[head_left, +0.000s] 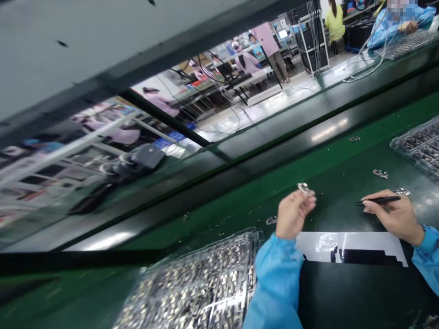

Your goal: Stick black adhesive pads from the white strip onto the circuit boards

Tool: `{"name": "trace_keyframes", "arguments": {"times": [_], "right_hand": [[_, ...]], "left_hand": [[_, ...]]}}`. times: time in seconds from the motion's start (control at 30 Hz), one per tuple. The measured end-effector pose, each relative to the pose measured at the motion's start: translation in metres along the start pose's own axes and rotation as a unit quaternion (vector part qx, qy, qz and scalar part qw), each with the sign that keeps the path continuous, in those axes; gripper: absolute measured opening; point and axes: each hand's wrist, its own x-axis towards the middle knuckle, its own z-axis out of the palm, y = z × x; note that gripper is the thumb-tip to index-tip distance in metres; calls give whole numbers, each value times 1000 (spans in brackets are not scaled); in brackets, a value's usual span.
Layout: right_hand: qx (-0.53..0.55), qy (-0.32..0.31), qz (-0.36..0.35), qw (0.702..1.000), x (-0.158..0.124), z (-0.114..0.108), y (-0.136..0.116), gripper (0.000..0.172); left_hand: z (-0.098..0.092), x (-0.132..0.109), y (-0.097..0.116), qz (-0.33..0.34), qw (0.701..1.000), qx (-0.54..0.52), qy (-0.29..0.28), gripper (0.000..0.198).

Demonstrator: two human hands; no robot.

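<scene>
Between the fingertips of my left hand (295,211) is a small silvery metal part (303,187), raised above the green work surface. My right hand (396,217) grips black tweezers (382,200), whose tips point left toward the other hand. Below both hands lies a white sheet (322,246) with black strips (370,257) on it. Similar loose metal parts rest nearby: one (380,173) beyond my right hand, another (403,192) just behind it, and a third (271,220) beside my left wrist.
A clear plastic tray (252,233) filled with many metal parts stands at my left. Another filled tray (399,145) sits at the right edge. A metal ledge (267,151) runs along the back. Across it, a person in blue sleeves (380,27) sits by a tray.
</scene>
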Motion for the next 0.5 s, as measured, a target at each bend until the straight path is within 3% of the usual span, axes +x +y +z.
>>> {"name": "trace_keyframes", "arguments": {"times": [0.13, 0.2, 0.27, 0.37, 0.5], "right_hand": [[5, -8, -21, 1000, -1, 0, 1, 16], [7, -10, -24, 1000, -2, 0, 2, 15], [15, -16, -19, 1000, -2, 1, 2, 14], [36, -24, 8, 999, 1, 3, 0, 16], [73, -58, 94, 991, 11, -2, -7, 24]], "left_hand": [[-32, 40, 39, 79, 989, 17, 123, 14], [-43, 39, 43, 105, 980, 48, 161, 24], [-44, 21, 36, 127, 974, 79, 168, 34], [-28, -24, 10, 156, 963, 195, 97, 32], [5, -84, -39, 241, 876, 405, -103, 15]]}}
